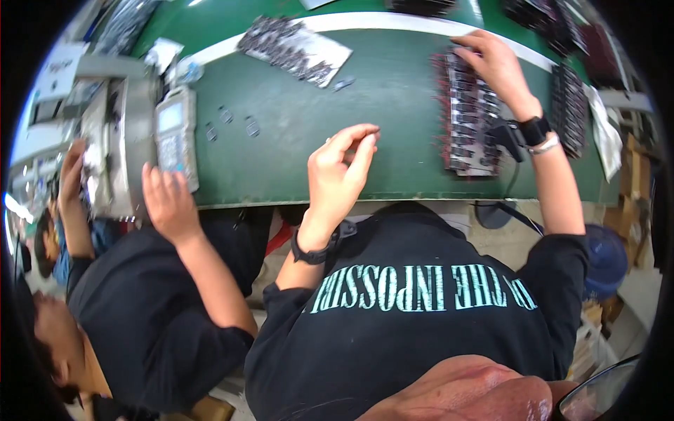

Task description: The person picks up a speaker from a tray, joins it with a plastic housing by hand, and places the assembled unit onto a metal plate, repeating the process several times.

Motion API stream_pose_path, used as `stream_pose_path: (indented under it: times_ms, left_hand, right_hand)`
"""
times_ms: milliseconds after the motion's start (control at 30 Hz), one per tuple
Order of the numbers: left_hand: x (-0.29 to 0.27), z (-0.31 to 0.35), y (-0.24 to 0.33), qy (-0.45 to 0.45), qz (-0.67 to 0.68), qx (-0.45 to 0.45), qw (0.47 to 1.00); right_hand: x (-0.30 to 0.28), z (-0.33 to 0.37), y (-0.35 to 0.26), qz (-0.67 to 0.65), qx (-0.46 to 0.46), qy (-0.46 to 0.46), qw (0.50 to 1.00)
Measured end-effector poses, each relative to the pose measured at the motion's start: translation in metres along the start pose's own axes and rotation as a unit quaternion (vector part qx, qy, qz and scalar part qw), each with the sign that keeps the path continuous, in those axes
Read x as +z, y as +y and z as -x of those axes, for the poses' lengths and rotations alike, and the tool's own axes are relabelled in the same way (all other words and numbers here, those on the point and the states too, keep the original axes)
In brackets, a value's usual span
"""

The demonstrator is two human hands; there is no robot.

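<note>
My left hand (pixel 337 172) is above the near middle of the green table, thumb and forefinger pinched together. Anything between those fingertips is too small to make out. My right hand (pixel 497 67) reaches over the far end of a light tray (pixel 477 170) with rows of small dark parts (pixel 461 112) and thin red wires. Its thumb and forefinger point left, slightly apart, close to the parts at that end. Whether they touch one is blurred. Each wrist wears a black band, and a small black device hangs at the right one.
A white sheet (pixel 328 50) with dark parts lies at the back. Several small dark pieces (pixel 252 126) lie on the left, near a handheld grey device with a screen (pixel 170 130). A co-worker's hand (pixel 170 203) rests beside a metal machine (pixel 130 147). More dark parts (pixel 569 109) stand right.
</note>
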State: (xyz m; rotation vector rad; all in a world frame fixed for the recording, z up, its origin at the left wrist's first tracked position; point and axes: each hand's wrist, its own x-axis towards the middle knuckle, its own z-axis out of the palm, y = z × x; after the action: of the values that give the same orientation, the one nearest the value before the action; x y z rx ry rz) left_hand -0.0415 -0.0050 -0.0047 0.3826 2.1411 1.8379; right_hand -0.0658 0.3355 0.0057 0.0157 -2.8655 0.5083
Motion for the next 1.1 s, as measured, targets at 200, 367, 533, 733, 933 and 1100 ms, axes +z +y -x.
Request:
stream_pose_path:
  times_ms: [200, 367, 533, 733, 933, 1100]
  left_hand:
    - [-0.07, -0.013, -0.007, 0.202, -0.315, 0.066, 0.925]
    - [-0.105, -0.027, -0.026, 0.273, -0.465, 0.035, 0.841]
    - [-0.107, -0.036, -0.029, 0.246, -0.51, 0.045, 0.823]
    - [-0.105, -0.033, -0.022, 0.182, -0.558, 0.076, 0.806]
    - [-0.077, -0.032, -0.025, 0.174, -0.423, 0.131, 0.88]
    - [-0.025, -0.041, -0.015, 0.139, -0.27, 0.208, 0.93]
  right_hand:
    - [-0.011, -0.005, 0.03, -0.042, 0.009, -0.081, 0.996]
    - [-0.002, -0.022, 0.028, 0.032, -0.078, -0.069, 0.994]
    - [-0.009, -0.025, 0.023, 0.043, -0.083, -0.087, 0.992]
    - [-0.024, -0.009, 0.001, -0.101, 0.014, -0.036, 0.994]
    - [-0.059, 0.034, -0.048, -0.517, 0.196, -0.064, 0.831]
    - [-0.039, 0.058, -0.074, -0.607, 0.23, -0.068, 0.758]
